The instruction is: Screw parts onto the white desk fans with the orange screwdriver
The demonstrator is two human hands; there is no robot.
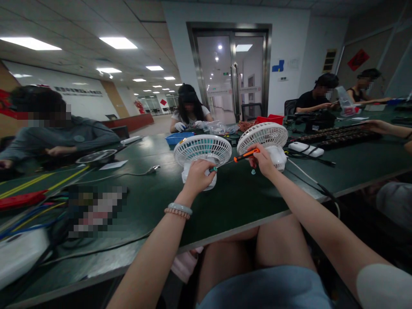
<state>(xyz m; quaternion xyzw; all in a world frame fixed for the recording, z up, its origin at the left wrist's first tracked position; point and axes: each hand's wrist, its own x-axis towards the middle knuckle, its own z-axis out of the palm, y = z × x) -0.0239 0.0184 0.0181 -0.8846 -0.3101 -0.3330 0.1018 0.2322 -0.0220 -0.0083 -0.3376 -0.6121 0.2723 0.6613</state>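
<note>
My left hand (200, 175) is in front of a white desk fan (202, 148), its fingers closed around a small teal knob (213, 169) by the fan's base. An orange and black screwdriver (246, 155) is gripped in my right hand (264, 159), its shaft pointing left. The tip reaches the teal knob, though exact contact is too small to make out. Behind my right hand stands a second white fan (263, 135). Another small teal piece (253, 171) shows just below my right fingers; whether it is attached to anything is unclear.
Across the green table (238, 201) a gloved person sits behind a blue tray (183, 138). A red bin (269, 119) stands behind the fans. To the right are a white power adapter (305, 149) and cables; to the left, a plug cord (138, 172) and coloured wires.
</note>
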